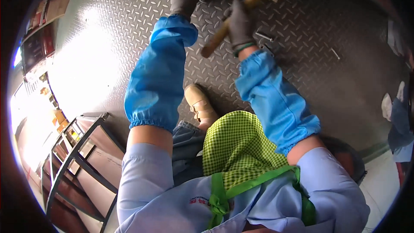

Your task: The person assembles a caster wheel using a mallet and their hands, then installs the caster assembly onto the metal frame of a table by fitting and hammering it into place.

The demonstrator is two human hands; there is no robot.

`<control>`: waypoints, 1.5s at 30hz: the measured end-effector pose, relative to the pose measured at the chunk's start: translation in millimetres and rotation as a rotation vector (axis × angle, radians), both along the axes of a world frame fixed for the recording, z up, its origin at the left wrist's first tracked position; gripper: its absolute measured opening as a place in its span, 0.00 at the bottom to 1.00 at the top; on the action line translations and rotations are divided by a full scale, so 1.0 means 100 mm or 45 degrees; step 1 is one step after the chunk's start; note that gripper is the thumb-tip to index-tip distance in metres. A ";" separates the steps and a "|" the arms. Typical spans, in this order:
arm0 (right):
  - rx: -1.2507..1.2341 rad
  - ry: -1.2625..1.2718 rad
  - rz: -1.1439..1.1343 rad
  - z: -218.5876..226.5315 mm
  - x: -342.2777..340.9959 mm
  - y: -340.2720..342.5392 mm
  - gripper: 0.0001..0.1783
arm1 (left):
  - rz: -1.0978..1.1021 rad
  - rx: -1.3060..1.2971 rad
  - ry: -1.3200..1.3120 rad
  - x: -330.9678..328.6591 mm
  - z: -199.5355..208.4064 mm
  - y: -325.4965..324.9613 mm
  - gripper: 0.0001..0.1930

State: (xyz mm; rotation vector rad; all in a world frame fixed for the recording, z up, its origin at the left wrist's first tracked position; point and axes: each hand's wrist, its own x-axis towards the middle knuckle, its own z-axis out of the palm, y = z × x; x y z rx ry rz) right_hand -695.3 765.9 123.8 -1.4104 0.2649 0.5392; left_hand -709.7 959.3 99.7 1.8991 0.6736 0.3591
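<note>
My right hand (241, 22), in a grey glove, is wrapped round the wooden handle of a hammer (218, 37). The hammer slants up to the right, and its pale head seems wrapped in clear film. To its left, my left hand (185, 2), also gloved, reaches to the far edge of the dark diamond-plate metal surface (138, 21). Its fingers look curled in the shadow there, and what they hold is too dark to make out. A bolt (265, 36) lies on the plate just right of my right wrist, with another small metal piece (267, 50) below it.
A thin pin-like metal piece (335, 54) lies farther right on the plate. A dark metal frame rack (79, 157) stands at the lower left. My shoe (200, 103) rests near the middle. Blue cloth and a white glove-like item (387, 107) are at the right edge. Strong glare covers the left.
</note>
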 end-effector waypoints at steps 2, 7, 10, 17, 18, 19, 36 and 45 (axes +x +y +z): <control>-0.218 -0.330 0.203 -0.02 -0.07 0.24 0.18 | -0.028 -0.040 0.117 0.06 0.05 0.13 0.12; 0.071 0.121 0.287 0.42 0.03 0.24 0.14 | -0.066 0.234 0.213 -0.18 0.11 0.25 0.15; 0.060 0.076 0.067 0.02 0.02 0.01 0.15 | 0.072 -0.083 0.191 -0.11 0.10 0.03 0.18; -0.343 -0.489 0.187 -0.04 -0.30 0.44 0.12 | -0.091 0.033 0.213 -0.09 0.03 0.30 0.18; -0.195 -0.340 0.287 0.06 -0.20 0.49 0.12 | -0.131 0.095 0.053 -0.14 0.07 0.42 0.18; -0.094 -0.182 0.381 0.01 -0.08 0.37 0.12 | -0.133 0.080 0.053 -0.14 0.07 0.32 0.18; -0.007 -0.032 0.442 0.12 0.19 0.01 0.10 | 0.135 0.187 -0.003 -0.13 0.10 0.03 0.12; -0.011 -0.413 0.446 -0.04 -0.03 0.21 0.10 | 0.118 0.387 -0.116 0.04 0.68 -0.26 0.11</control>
